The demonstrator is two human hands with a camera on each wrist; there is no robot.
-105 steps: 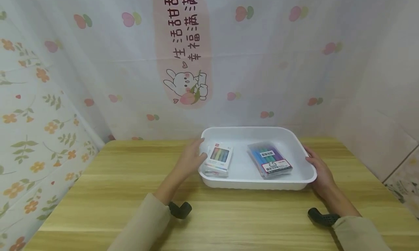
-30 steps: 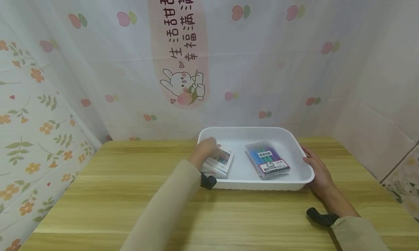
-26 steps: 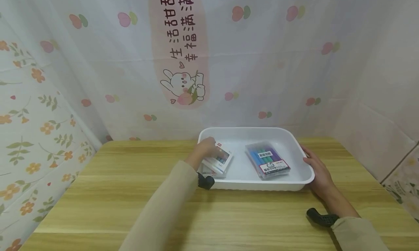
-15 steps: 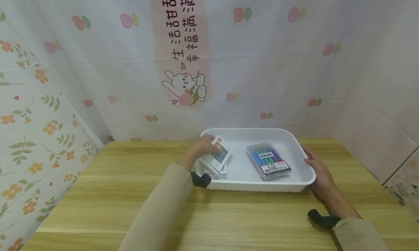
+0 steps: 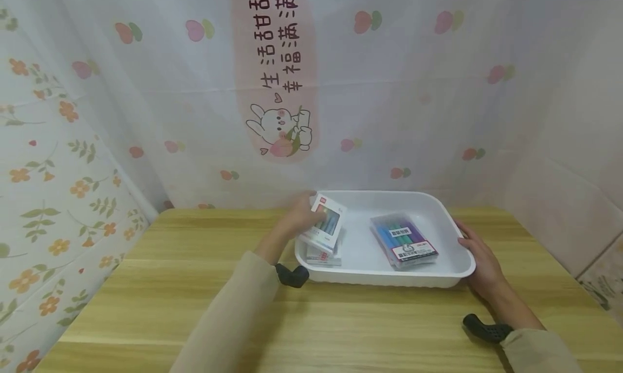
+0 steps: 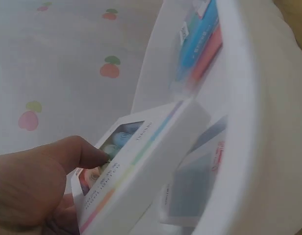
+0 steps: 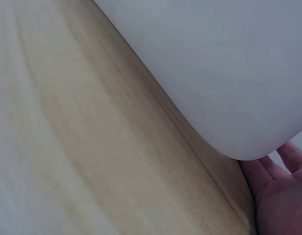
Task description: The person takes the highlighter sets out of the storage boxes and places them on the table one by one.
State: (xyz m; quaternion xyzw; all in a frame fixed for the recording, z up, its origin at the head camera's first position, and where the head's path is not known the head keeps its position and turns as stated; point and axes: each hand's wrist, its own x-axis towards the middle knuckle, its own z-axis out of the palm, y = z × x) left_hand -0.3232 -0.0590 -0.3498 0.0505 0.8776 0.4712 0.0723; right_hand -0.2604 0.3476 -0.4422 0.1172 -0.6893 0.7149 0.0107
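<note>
In the head view my left hand (image 5: 298, 219) pinches a white windowed box of coloured sticks (image 5: 328, 230), tilted over the left end of a white plastic tray (image 5: 355, 278). The left wrist view shows the thumb on the window of this box (image 6: 136, 166) and fingers behind it. Below it in the tray lies another small pack (image 5: 323, 258), partly hidden. Clear packs of coloured pens (image 5: 404, 240) lie right of the tray's middle. My right hand (image 5: 486, 267) holds the tray's right end, thumb at the rim and fingers along the outer wall.
The tray stands on a wood-grain table (image 5: 379, 330), near its back edge. Behind it hangs a white curtain (image 5: 413, 119) printed with fruit and a rabbit. A flowered cloth (image 5: 48, 200) hangs at the left. Each wrist wears a black piece (image 5: 486, 328).
My left hand went from the tray's left rim to the white box, took hold of it and raised it off the lower pack, tilting it leftward. The right hand stays at the tray.
</note>
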